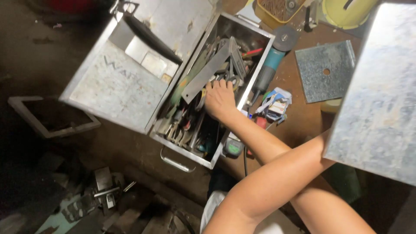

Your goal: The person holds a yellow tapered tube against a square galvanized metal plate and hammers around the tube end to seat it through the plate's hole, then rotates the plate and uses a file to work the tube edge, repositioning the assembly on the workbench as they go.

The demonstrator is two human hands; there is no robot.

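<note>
Reaching down into the open toolbox (253,65), the right hand (219,100) has its fingers curled among the tools, fingertips pressed against a bunch of dull steel wrenches (229,73); whether they actually clasp one cannot be told, since the fingertips are buried in the clutter. The left hand is hidden: its forearm crosses over the right one and runs behind a large sheet of mottled galvanized metal (381,95) at the right edge, so its grip cannot be seen. The toolbox is a long rectangular box of scuffed grey sheet steel with a wire pull handle on its near end, and its wide lid (117,82) lies folded back to the left, scratched and blotchy, with a black strap handle. Inside, a flat grey metal bar (206,76) lies slantwise over pliers and screwdrivers with coloured grips. Just right of the box, on the brown workbench (303,117), lies a teal angle grinder (268,69) with a dark round disc, and farther right a square speckled steel plate (325,71) with a hole in its middle.
</note>
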